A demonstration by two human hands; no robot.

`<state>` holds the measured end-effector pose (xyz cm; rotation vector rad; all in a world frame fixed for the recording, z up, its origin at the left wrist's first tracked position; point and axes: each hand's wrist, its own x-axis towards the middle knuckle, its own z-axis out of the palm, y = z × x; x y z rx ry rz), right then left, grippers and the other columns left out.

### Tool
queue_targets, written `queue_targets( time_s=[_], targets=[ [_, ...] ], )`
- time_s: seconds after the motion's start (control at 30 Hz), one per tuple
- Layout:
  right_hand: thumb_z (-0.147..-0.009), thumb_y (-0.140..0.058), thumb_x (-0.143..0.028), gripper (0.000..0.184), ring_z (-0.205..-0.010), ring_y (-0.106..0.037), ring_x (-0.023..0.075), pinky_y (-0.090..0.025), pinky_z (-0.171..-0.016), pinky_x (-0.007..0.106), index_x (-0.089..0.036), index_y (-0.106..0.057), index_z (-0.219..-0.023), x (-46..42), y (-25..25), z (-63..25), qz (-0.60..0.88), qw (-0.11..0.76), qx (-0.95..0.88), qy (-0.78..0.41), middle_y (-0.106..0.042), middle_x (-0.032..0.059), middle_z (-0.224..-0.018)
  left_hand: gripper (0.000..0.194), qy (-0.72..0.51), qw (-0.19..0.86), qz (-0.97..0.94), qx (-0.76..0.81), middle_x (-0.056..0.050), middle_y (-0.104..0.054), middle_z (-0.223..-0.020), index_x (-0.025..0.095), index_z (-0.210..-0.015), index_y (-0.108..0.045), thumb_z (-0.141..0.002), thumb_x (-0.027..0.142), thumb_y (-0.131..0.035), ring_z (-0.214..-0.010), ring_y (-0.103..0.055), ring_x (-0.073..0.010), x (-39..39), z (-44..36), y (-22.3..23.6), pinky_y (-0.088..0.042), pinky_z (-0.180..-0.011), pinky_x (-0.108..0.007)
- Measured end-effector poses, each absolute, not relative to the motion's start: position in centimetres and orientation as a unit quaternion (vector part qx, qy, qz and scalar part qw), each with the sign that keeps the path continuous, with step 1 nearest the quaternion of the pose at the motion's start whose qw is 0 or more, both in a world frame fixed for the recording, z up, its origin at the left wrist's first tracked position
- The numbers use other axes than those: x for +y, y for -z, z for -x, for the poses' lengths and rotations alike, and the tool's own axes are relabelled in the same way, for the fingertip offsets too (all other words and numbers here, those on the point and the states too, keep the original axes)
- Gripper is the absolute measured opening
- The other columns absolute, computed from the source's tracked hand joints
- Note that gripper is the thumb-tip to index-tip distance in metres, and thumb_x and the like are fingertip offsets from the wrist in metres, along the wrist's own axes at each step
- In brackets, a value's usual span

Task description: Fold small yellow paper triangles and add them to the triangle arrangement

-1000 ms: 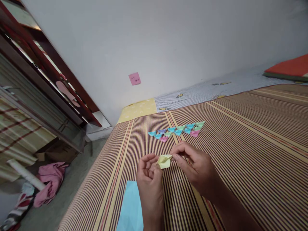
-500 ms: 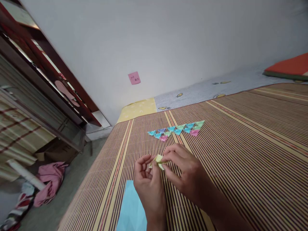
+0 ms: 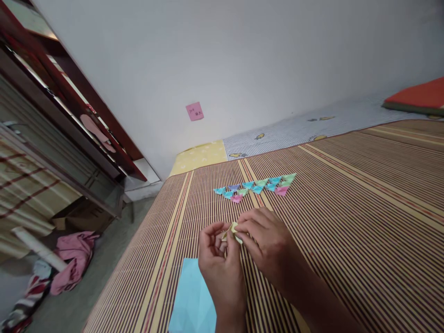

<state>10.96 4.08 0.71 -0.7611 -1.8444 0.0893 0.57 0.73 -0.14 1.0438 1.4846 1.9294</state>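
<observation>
A small pale-yellow folded paper point(image 3: 233, 231) is pinched between both my hands just above the striped mat point(image 3: 347, 208). My left hand point(image 3: 222, 266) has its fingers curled, thumb and fingertips on the paper's left side. My right hand point(image 3: 267, 243) closes over the paper from the right, fingers pressed together. Most of the paper is hidden by my fingers. Beyond my hands lies a row of several small folded paper triangles point(image 3: 255, 187) in blue, green, purple and pink. A light-blue paper sheet point(image 3: 192, 300) lies flat on the mat under my left wrist.
A pink sticky note point(image 3: 194, 111) is on the white wall. A checked sheet point(image 3: 294, 132) and an orange cushion point(image 3: 416, 97) lie at the back. Left of the mat's edge are a dark wooden frame point(image 3: 69, 106), a cardboard box point(image 3: 83, 215) and pink clothes point(image 3: 74, 259) on the floor.
My hands have drawn closer together and the yellow paper has been folded smaller. It showed open and flat between the fingers a second ago; now only a sliver shows.
</observation>
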Motion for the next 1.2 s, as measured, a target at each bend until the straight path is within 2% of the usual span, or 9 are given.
queue_targets(
  time_s=[0.17,0.4,0.67,0.93,1.2],
  targets=[
    [-0.094,-0.054,-0.005,0.016,-0.088,-0.058,0.022,-0.045,-0.079,0.038,-0.014,-0.067,-0.092,4.1,-0.9,-11.4,0.316,0.556,-0.766,-0.067,-0.068,0.0088,-0.093,0.025,-0.714,0.239,-0.378,0.539,-0.005,-0.07,-0.093,0.018,-0.098,-0.063,-0.08,0.027,-0.078,-0.085,-0.071,-0.0166,0.8,-0.2,0.0,-0.057,-0.073,-0.025],
    [-0.088,-0.054,-0.004,0.016,-0.085,-0.057,0.0225,-0.045,-0.075,0.038,-0.017,-0.062,-0.082,4.1,-1.0,-11.5,0.331,0.546,-0.763,-0.094,-0.065,0.0068,-0.086,0.024,-0.7,0.216,-0.399,0.551,-0.004,-0.069,-0.095,0.019,-0.102,-0.062,-0.083,0.029,-0.075,-0.083,-0.069,-0.0154,0.6,-0.3,0.1,-0.056,-0.072,-0.025],
    [-0.088,-0.053,-0.005,0.017,-0.084,-0.057,0.0233,-0.044,-0.075,0.039,-0.017,-0.061,-0.081,4.1,-1.1,-11.6,0.336,0.535,-0.771,-0.073,-0.064,0.0072,-0.083,0.022,-0.697,0.189,-0.431,0.541,-0.005,-0.069,-0.101,0.021,-0.104,-0.063,-0.085,0.026,-0.073,-0.091,-0.069,-0.017,0.5,-0.5,0.4,-0.055,-0.079,-0.027],
    [-0.092,-0.05,-0.006,0.018,-0.086,-0.054,0.0234,-0.043,-0.076,0.038,-0.016,-0.061,-0.082,4.3,-1.2,-12.0,0.318,0.508,-0.799,-0.056,-0.062,0.0082,-0.084,0.019,-0.675,0.158,-0.458,0.556,-0.003,-0.068,-0.102,0.022,-0.104,-0.063,-0.088,0.026,-0.071,-0.091,-0.067,-0.0156,0.4,-0.3,0.5,-0.053,-0.079,-0.026],
    [-0.095,-0.046,-0.006,0.021,-0.072,-0.052,0.0168,-0.041,-0.065,0.031,-0.015,-0.062,-0.084,4.3,-0.9,-12.4,0.318,0.469,-0.818,-0.099,-0.056,0.0047,-0.08,0.016,-0.654,0.127,-0.501,0.552,-0.004,-0.068,-0.102,0.023,-0.104,-0.064,-0.089,0.023,-0.069,-0.095,-0.067,-0.0178,0.3,-0.2,0.4,-0.054,-0.086,-0.031]
  ],
)
